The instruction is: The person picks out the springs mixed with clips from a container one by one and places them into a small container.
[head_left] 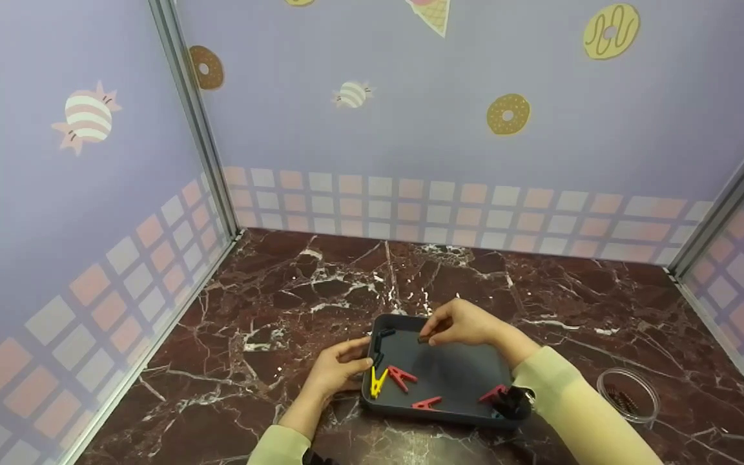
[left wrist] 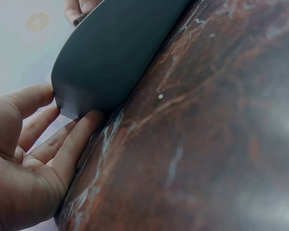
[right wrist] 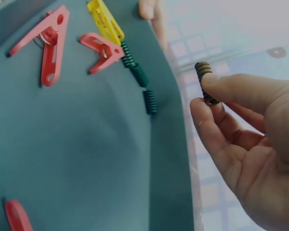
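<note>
My right hand (head_left: 465, 324) pinches a small dark coil spring (right wrist: 207, 83) between thumb and fingertips, above the far part of a dark grey tray (head_left: 449, 371). My left hand (head_left: 336, 368) holds the tray at its left wall, with the thumb at the rim and fingers against the outside. Inside, 3 dark green springs (right wrist: 138, 75) lie end to end along one wall. Beside them are a yellow clip (head_left: 378, 382) and a red clip (head_left: 401, 378). Another red clip (head_left: 427, 404) lies by the near wall, and a further red clip (head_left: 492, 392) lies near the right wrist, partly hidden.
A round clear container (head_left: 628, 395) with dark springs in it stands right of the tray, beyond the right forearm. The dark red marble-patterned table (head_left: 268, 387) is bounded by lilac panels (head_left: 378, 135) at the back and sides.
</note>
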A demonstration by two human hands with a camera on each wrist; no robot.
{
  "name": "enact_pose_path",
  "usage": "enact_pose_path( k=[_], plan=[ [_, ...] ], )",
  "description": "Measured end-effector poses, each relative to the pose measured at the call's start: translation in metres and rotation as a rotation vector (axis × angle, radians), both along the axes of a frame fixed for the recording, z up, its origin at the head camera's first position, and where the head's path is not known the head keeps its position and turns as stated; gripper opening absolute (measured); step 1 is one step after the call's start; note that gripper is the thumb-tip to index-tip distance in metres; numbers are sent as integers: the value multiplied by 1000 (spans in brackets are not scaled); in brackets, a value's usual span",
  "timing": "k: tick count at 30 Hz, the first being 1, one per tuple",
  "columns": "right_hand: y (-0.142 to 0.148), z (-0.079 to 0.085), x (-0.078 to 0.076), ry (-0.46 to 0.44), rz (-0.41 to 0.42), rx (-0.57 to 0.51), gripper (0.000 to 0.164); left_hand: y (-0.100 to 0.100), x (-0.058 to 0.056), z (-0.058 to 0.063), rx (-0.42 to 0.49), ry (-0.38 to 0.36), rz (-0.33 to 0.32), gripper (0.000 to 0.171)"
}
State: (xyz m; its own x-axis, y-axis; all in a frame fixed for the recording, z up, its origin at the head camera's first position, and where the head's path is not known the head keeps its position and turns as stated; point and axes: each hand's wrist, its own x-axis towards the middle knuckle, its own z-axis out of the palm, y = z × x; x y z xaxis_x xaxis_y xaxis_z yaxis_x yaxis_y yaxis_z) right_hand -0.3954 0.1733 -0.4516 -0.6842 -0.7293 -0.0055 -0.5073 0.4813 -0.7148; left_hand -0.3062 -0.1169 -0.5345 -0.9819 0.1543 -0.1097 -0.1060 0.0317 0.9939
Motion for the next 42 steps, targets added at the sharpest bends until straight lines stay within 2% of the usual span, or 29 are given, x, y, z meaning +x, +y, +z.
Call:
enact_pose_path(
  k=[8, 16, 22, 32, 37, 42],
  plan=[
    [29, 6, 12, -21, -87, -51, 14, 0, 0, 0, -7, 12, 1, 56],
    [60, 1, 26, -35, -166, -106, 15, 2, 2, 1, 1, 12, 9, 54],
    [80, -2, 39, 6, -185, -140, 15, 2, 0, 0, 0, 3, 12, 53],
    [112, -6, 54, 41, -238, -137, 16, 0, 0, 0, -13, 6, 11, 55],
    [127, -5, 63, 31, -256, -172, 17, 1, 0, 1, -6, -4, 13, 55],
    [149, -2, 74, 30, -307, -179, 19, 1, -1, 1, -7, -9, 12, 54]
  ],
)
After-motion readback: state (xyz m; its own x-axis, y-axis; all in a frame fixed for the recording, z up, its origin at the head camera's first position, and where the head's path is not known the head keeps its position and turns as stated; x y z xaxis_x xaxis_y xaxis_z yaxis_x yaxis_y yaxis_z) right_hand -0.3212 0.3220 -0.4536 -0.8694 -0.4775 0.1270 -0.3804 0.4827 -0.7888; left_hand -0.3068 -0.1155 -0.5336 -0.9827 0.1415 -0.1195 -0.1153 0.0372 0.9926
